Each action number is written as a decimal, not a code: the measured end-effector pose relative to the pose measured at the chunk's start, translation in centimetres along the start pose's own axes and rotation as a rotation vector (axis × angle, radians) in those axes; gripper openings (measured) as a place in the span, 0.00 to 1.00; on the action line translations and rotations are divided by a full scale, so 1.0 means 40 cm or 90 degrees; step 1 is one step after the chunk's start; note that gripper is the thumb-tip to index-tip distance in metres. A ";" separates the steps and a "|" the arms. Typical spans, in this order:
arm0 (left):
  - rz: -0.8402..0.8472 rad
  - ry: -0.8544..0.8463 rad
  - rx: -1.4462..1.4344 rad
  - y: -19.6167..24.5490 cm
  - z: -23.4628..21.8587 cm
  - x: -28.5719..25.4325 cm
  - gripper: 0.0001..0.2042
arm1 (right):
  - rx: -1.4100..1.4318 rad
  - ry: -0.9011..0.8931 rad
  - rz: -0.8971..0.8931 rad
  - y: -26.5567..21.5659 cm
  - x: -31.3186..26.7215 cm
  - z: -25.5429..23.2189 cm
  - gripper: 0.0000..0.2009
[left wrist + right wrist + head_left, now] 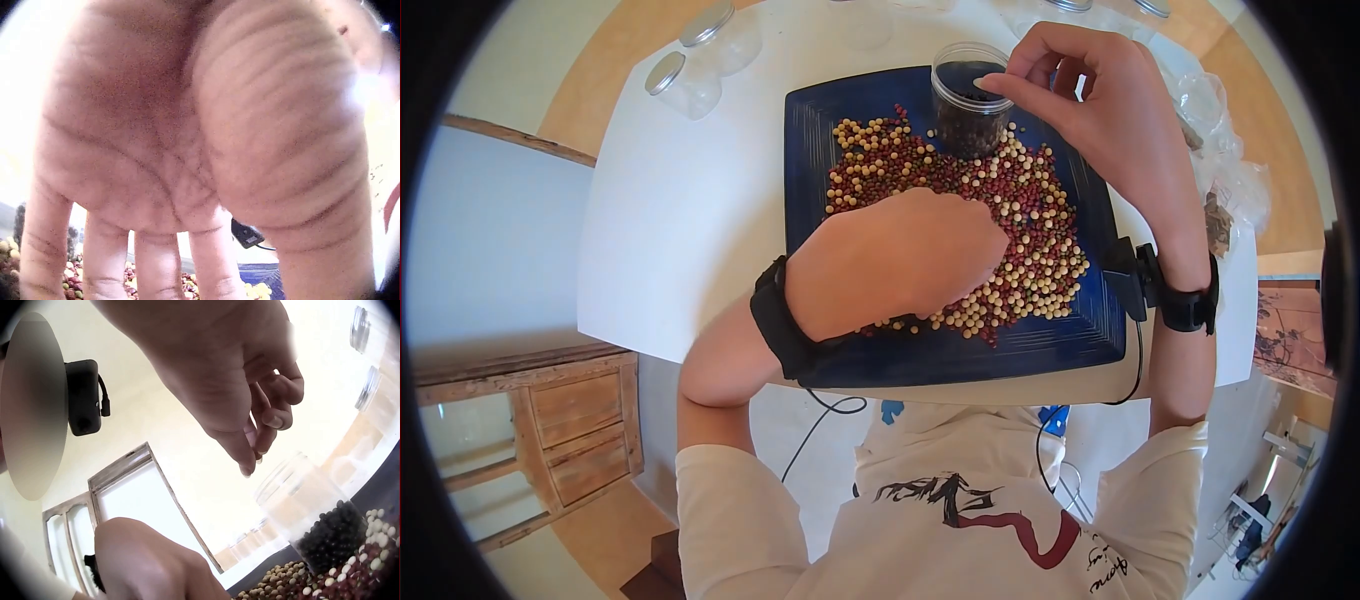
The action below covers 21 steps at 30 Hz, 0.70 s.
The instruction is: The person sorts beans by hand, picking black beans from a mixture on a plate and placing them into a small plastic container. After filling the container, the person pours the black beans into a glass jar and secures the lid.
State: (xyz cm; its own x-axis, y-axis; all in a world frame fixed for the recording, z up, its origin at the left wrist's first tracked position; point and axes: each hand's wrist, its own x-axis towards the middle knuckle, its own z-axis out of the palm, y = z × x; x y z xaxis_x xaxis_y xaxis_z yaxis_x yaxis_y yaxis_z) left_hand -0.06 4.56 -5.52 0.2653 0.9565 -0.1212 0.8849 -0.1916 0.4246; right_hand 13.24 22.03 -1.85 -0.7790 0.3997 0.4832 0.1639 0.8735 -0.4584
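Note:
A clear jar (971, 110) partly filled with small black beans (331, 536) stands upright on a blue tray (815, 103). Around it lie mixed red, green and pale yellow beans (1040, 275). My left hand (897, 252) is palm down over them; in the left wrist view, the spread fingers of the hand (156, 150) reach down toward the beans, tips out of frame. My right hand (1100, 95) is at the jar's mouth, thumb and fingertips close together. In the right wrist view, no bean shows at the fingertips of the hand (252, 465).
Lidded glass jars (690, 87) stand at the table's back left, with more lids (1072, 5) at the back right. Plastic bags (1238, 190) lie on the right side of the white table (690, 220). Black cables (1141, 365) hang by the tray's near edge.

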 end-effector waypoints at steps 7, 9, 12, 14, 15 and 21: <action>0.106 0.116 0.054 -0.024 0.021 -0.006 0.05 | 0.017 -0.030 -0.015 -0.011 -0.008 -0.012 0.11; 0.074 0.072 0.028 -0.016 0.010 -0.003 0.05 | 0.016 -0.025 -0.035 -0.015 -0.012 -0.016 0.11; 0.033 0.035 0.027 -0.007 0.016 -0.004 0.04 | 0.034 -0.054 0.012 -0.038 -0.016 -0.025 0.11; 0.030 0.040 0.041 -0.007 0.026 0.000 0.04 | 0.054 -0.066 0.009 -0.047 -0.020 -0.031 0.10; 0.032 0.049 0.046 -0.009 0.031 0.003 0.04 | 0.054 -0.067 0.010 -0.048 -0.021 -0.035 0.10; 0.009 -0.022 0.011 -0.012 0.011 0.005 0.02 | 0.058 -0.100 -0.014 -0.068 -0.031 -0.048 0.10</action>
State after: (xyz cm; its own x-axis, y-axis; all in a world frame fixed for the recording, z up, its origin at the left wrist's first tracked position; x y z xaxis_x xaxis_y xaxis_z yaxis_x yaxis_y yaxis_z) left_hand -0.28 4.76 -6.15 0.2904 0.9457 -0.1457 0.8875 -0.2093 0.4104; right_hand 14.90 19.68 0.22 -0.8683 0.3254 0.3745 0.0953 0.8501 -0.5179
